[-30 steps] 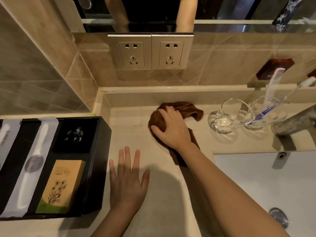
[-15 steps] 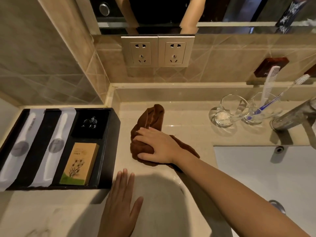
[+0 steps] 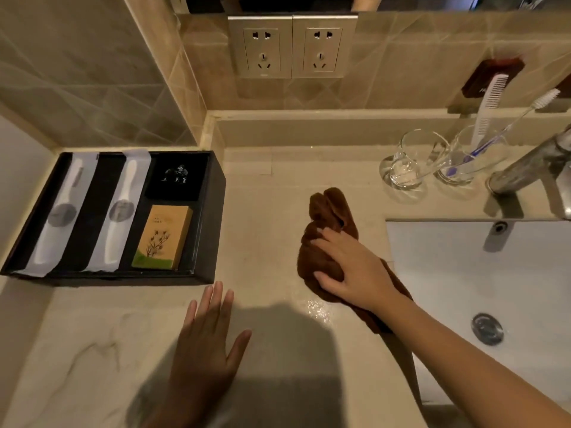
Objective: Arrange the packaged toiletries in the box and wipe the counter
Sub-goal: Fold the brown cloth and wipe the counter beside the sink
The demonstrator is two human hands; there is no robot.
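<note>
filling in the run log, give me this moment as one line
phase: wiping counter | right hand: pressing brown cloth on counter | left hand: flat on counter, empty | box: four packaged toiletries inside

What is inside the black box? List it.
The black box holds two wrapped white toothbrushes, a small black packet and a tan packet. Anything beneath them is covered.

Hotel-type bathroom indicated: white sink [image 3: 463,273] set in beige stone tabletop [image 3: 262,211], faucet [image 3: 531,168], tiled wall [image 3: 401,72], packaged toiletries laid in black box [image 3: 213,211], toothbrush [image 3: 506,128] stood in glass [image 3: 472,162].
</note>
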